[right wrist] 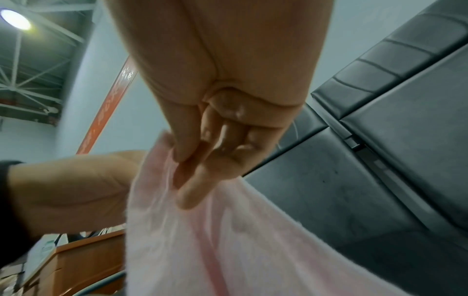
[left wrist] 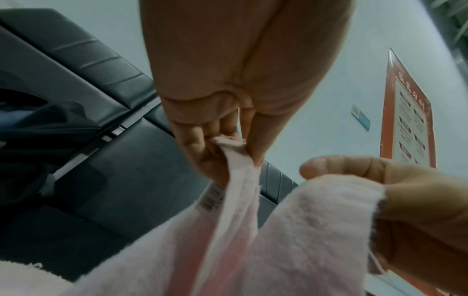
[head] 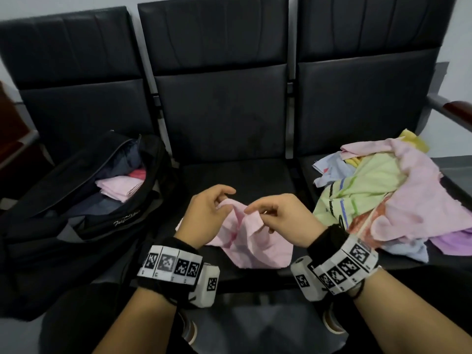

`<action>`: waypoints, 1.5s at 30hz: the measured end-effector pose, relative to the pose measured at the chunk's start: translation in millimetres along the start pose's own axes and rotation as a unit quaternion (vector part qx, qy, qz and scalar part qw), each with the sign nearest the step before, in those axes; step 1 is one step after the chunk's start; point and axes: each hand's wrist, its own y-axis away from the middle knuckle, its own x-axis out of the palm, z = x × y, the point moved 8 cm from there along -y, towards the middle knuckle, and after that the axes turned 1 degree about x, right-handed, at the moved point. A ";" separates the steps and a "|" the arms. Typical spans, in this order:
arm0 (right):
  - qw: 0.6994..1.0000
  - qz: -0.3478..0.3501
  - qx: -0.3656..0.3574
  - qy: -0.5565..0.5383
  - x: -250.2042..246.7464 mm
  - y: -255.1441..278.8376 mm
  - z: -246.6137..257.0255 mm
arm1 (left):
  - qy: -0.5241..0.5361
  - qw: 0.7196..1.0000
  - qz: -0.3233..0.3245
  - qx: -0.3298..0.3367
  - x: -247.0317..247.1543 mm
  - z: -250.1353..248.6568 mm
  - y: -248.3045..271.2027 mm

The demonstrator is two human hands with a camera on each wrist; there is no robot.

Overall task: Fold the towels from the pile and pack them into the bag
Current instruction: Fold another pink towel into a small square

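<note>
A crumpled pink towel [head: 255, 241] hangs over the middle seat, held up by both hands. My left hand [head: 207, 213] pinches one bunched edge of the pink towel [left wrist: 240, 152] between thumb and fingers. Close beside it, my right hand [head: 278, 213] pinches another part of the top edge of the pink towel [right wrist: 162, 160]. A pile of towels [head: 383, 195], pink, green, yellow and blue, lies on the right seat. On the left seat sits an open black bag [head: 84, 200] with a folded pink towel [head: 120, 187] inside.
Three dark padded seats [head: 224, 123] form a row with upright backs. A metal armrest [head: 449, 108] sticks out at the far right. My knees and shoes [head: 332, 323] are below the seat's front edge.
</note>
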 end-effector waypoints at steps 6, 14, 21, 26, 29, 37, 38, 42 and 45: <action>0.999 -0.030 -0.022 0.012 6.1 -7.6 17.9 | 0.080 0.996 -0.027 -0.025 -4.1 -4.0 5.7; 0.988 -0.028 -0.055 0.142 13.5 -15.1 31.3 | 0.116 0.993 -0.007 -0.018 -6.5 -9.4 9.5; 0.975 -0.076 -0.046 0.205 14.8 -14.9 33.9 | 0.079 0.996 0.031 0.018 -6.7 -19.0 13.0; 0.966 -0.087 -0.058 0.237 19.0 -16.0 37.6 | 0.016 0.997 0.070 0.036 -4.0 -26.3 17.0; 0.961 -0.083 -0.052 0.258 21.7 -17.0 37.4 | -0.008 0.995 0.086 0.053 -3.9 -32.5 20.4; 0.965 -0.032 -0.064 0.254 33.2 -16.4 42.1 | -0.064 0.995 0.057 0.044 -6.2 -30.2 19.0; 0.968 -0.026 -0.064 0.239 34.5 -15.6 41.1 | -0.071 0.995 0.053 0.044 -6.2 -30.7 19.0; 0.987 0.010 -0.022 0.161 33.4 -12.6 21.2 | -0.094 0.994 0.032 0.042 -10.2 -28.8 20.8; 0.971 0.071 0.023 0.227 32.9 -9.6 -7.7 | -0.091 0.995 -0.034 0.038 -23.9 -23.6 19.7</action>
